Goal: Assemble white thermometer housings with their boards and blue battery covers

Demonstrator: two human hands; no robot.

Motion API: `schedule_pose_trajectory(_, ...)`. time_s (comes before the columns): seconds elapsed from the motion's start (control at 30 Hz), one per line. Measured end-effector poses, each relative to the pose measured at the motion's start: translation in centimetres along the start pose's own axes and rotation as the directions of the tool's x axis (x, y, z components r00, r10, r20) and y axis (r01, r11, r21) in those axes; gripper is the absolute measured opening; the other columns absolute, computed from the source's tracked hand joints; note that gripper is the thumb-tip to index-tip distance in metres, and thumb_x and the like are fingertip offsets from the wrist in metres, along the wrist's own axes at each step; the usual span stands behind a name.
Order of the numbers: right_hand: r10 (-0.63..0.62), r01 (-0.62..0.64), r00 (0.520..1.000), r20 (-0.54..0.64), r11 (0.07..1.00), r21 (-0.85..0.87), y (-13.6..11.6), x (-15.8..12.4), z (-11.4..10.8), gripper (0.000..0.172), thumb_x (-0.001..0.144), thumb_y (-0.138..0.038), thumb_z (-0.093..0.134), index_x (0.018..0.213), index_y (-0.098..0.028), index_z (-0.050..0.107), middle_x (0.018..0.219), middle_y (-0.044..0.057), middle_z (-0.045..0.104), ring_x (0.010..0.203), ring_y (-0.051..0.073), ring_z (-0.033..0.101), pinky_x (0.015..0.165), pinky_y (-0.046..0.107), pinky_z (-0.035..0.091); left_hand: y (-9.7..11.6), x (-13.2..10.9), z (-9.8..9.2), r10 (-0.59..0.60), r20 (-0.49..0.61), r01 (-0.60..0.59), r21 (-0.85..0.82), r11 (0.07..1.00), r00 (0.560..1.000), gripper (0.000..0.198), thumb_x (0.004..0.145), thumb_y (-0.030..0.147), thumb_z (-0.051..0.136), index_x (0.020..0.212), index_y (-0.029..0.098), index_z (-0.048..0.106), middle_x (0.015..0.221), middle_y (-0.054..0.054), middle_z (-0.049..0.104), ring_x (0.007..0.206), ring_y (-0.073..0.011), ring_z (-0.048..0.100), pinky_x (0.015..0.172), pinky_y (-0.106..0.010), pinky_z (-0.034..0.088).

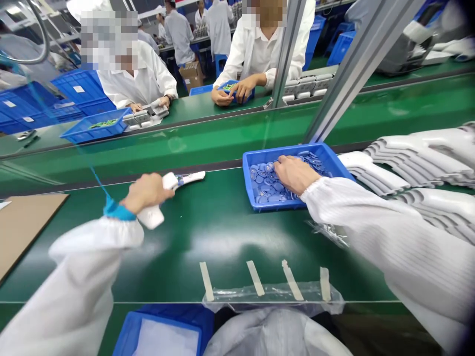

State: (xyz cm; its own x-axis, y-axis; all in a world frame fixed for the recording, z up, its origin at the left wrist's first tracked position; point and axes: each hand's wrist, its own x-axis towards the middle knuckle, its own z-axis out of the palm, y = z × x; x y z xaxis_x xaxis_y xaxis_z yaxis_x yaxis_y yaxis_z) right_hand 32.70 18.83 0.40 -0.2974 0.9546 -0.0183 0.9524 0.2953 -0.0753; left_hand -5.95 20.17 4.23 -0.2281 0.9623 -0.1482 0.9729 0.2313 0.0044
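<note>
My left hand is closed around a white plastic handheld device whose narrow tip points right over the green bench top. A blue wrist strap with a coiled cord sits at that wrist. My right hand reaches into a blue tray filled with several small blue round parts; its fingers curl down among them, and I cannot see whether they hold one.
Rows of white plastic shells lie to the right. Tape strips hold a clear bag at the near edge. A cardboard sheet lies left. Two people in white coats work across the green conveyor, with blue trays.
</note>
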Motion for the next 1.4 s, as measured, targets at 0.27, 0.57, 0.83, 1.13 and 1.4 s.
schedule_pose_trajectory(0.27, 0.118, -0.045, 0.976, -0.180, 0.929, 0.366, -0.7, -7.3, -4.7, 0.030, 0.097, -0.037, 0.046, 0.112, -0.021, 0.067, 0.100, 0.008, 0.073, 0.092, 0.025, 0.069, 0.087, 0.042, 0.055, -1.3, -11.6, 2.8, 0.086, 0.107, -0.042, -0.359, 0.932, 0.990, 0.059, 0.089, 0.075, 0.040, 0.092, 0.019, 0.059, 0.087, -0.012, 0.069, 0.078, -0.0308, 0.066, 0.066, -0.036, 0.048)
schedule_pose_trajectory(0.57, 0.251, -0.155, 0.958, 0.140, 0.040, 0.987, -7.9, -15.5, -3.1, 0.048, 0.083, -0.056, 0.073, 0.115, -0.020, 0.069, 0.065, 0.000, 0.066, 0.060, 0.015, 0.061, 0.063, 0.031, 0.053, 9.5, -19.8, 3.9, 0.475, -0.198, -0.456, -0.721, 0.522, 0.858, 0.019, 0.093, 0.033, 0.066, 0.110, 0.027, 0.062, 0.103, 0.000, 0.070, 0.092, -0.0205, 0.062, 0.082, -0.032, 0.045)
schedule_pose_trajectory(0.83, 0.430, -0.027, 0.901, 0.059, -0.081, 0.996, -11.1, -15.6, -0.7, 0.042, 0.073, -0.055, 0.082, 0.100, -0.024, 0.078, 0.101, 0.006, 0.071, 0.087, 0.019, 0.066, 0.077, 0.033, 0.057, 11.9, -21.1, 4.1, 0.563, -0.112, -0.352, -0.873, 0.338, 0.819, 0.021, 0.099, 0.036, 0.060, 0.118, 0.028, 0.062, 0.104, 0.000, 0.071, 0.089, -0.0188, 0.065, 0.078, -0.029, 0.048)
schedule_pose_trajectory(1.13, 0.284, 0.017, 0.953, -0.104, 0.291, 0.956, -10.9, -16.0, -0.9, 0.036, 0.089, -0.048, 0.069, 0.121, -0.030, 0.072, 0.120, 0.005, 0.068, 0.103, 0.020, 0.065, 0.085, 0.034, 0.058, 11.4, -21.1, 4.5, 0.662, -0.213, -0.606, -0.659, 0.446, 0.718, 0.032, 0.106, 0.032, 0.043, 0.137, 0.028, 0.051, 0.121, -0.006, 0.068, 0.107, -0.0242, 0.063, 0.089, -0.039, 0.046)
schedule_pose_trajectory(1.4, 0.294, -0.022, 0.947, -0.130, 0.461, 0.887, -10.5, -18.0, 0.6, 0.027, 0.100, -0.044, 0.050, 0.115, -0.027, 0.064, 0.111, 0.007, 0.067, 0.089, 0.019, 0.066, 0.073, 0.031, 0.056, 11.1, -21.1, 6.3, 0.633, -0.323, -0.682, -0.556, 0.474, 0.703, 0.019, 0.103, 0.035, 0.050, 0.107, 0.021, 0.062, 0.100, -0.006, 0.069, 0.092, -0.0221, 0.061, 0.082, -0.037, 0.042)
